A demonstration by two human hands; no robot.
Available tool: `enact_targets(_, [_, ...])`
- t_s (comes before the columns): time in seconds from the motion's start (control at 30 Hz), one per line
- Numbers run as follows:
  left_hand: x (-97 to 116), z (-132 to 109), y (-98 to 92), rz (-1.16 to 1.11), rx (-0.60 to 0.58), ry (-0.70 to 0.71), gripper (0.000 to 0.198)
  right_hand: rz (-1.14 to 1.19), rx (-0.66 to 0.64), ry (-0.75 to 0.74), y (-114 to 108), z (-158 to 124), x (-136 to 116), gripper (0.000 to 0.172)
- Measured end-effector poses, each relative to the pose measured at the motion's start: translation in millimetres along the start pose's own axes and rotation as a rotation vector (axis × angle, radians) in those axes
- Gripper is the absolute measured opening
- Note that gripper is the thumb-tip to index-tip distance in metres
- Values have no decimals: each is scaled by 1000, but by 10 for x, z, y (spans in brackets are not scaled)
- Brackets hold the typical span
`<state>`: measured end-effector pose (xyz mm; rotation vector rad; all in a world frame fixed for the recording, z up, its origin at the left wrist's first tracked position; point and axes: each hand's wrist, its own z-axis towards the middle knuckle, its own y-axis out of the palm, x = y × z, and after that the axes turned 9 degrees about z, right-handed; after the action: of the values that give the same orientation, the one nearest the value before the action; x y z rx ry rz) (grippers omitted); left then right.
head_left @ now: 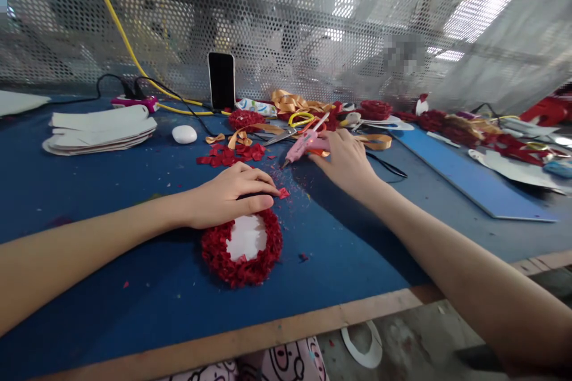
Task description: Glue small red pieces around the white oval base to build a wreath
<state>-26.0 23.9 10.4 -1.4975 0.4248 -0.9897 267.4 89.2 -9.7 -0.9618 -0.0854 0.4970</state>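
Cartoon-print cloth (pixel 286 364) lies bottom centre, red ruffled ring (pixel 213 253) lower centre beneath left hand (pixel 232 196) (cannot tell if clamped), right grip (pixel 342 158) clamped round pink glue gun (pixel 300 147), mid-frame, whose nozzle (pixel 286 163), if slipping, could burn left hand.

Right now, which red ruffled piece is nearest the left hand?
The red ring around the white centre, partly covered by the left hand; other red ruffled pieces lie farther back, toward the perforated screen.
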Motion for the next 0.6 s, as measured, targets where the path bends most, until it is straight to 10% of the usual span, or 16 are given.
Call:
enact_targets(0.37, [-10, -14, 1, -77, 38, -53, 55, 423, -340, -511, -322, 20, -407, 17])
enact_targets(0.6, [-19, -4, 10, -194, 97, -147, 54, 434, -400, -590, -275, -35, -430, 11])
